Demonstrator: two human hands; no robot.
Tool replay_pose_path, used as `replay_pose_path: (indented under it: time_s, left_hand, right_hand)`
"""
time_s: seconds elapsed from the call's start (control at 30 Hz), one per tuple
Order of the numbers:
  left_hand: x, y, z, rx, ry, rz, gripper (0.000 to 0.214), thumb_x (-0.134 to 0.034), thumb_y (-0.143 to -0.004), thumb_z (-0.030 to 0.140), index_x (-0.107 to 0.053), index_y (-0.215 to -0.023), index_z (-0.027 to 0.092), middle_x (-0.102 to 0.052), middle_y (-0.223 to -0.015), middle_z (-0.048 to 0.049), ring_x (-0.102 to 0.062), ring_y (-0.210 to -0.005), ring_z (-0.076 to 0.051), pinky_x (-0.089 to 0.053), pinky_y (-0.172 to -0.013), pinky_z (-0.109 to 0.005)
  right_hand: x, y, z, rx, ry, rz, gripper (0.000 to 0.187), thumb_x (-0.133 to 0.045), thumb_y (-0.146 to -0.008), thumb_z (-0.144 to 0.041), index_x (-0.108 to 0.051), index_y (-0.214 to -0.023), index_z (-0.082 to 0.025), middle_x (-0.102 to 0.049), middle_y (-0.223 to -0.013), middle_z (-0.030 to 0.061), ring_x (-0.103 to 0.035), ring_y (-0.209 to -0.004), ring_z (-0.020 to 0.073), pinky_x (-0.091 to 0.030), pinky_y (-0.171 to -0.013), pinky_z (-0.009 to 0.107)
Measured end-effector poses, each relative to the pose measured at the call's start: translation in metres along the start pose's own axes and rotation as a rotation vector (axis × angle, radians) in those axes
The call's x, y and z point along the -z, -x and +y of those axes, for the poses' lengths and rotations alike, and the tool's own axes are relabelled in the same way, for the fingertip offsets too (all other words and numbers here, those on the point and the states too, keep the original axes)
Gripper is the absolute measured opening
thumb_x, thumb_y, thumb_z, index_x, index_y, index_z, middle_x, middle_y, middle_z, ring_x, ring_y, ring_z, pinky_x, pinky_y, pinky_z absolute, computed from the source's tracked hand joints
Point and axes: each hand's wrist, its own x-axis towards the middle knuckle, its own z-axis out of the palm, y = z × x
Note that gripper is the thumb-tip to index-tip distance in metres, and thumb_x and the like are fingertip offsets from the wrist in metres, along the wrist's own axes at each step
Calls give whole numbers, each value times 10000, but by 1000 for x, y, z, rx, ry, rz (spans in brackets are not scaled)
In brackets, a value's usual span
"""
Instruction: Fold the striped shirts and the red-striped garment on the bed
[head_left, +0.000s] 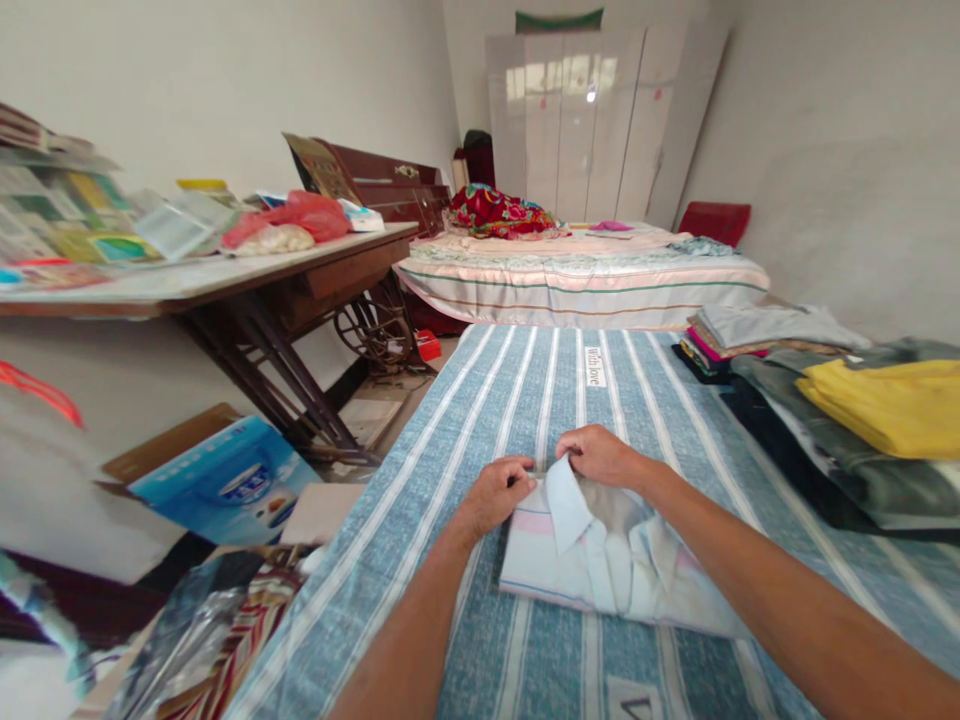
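Note:
A folded, pale collared shirt [562,560] with faint pink and blue stripes lies on a blue and white striped bed sheet [420,530]. Its collar faces up, with one collar point spread to the left. My left hand [496,492] pinches the shirt's upper left edge between thumb and fingers. At the top of the collar, my right hand [598,455] has its fingers closed on the fabric. The right forearm passes over the shirt's right side and hides part of it.
Folded clothes [832,430], a yellow garment [892,400] among them, are stacked on the right. To the left stands a cluttered sewing-machine table [300,262], with a blue box [232,485] beneath. Beyond are another bed [570,285] and a wardrobe [577,130].

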Motion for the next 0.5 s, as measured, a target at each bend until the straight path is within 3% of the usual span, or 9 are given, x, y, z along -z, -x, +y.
replay_pose_path:
  time_s: [0.23,0.37,0.5]
  left_hand:
    - [-4,-1,3,-10,-82,55,136,-545,-716,222,-600,-594,199,-671,-1064,-64,-580,-1056,-213,-392,-952,-311]
    - [0,-3,6,-43,-38,-3,144,-614,-688,294,-687,-769,199,-646,-1130,-69,-554,-1101,-238,-362,-989,-334]
    - [1,-5,8,-30,-36,-28,155,-600,-686,322,-670,-701,184,-630,-1165,-86,-528,-1141,-243,-342,-1005,-350]
  right_hand:
    - [1,-3,2,-47,20,-2,249,-478,-633,-77,-675,-738,-189,-597,-616,-42,-519,-579,97,-350,-548,193]
    - [4,-4,-1,-40,41,-14,252,-489,-643,-87,-687,-761,-191,-619,-650,-30,-530,-599,102,-361,-570,198]
    - [6,-5,-4,-39,63,-23,250,-497,-645,-92,-691,-768,-191,-633,-679,-24,-544,-633,108,-363,-584,197]
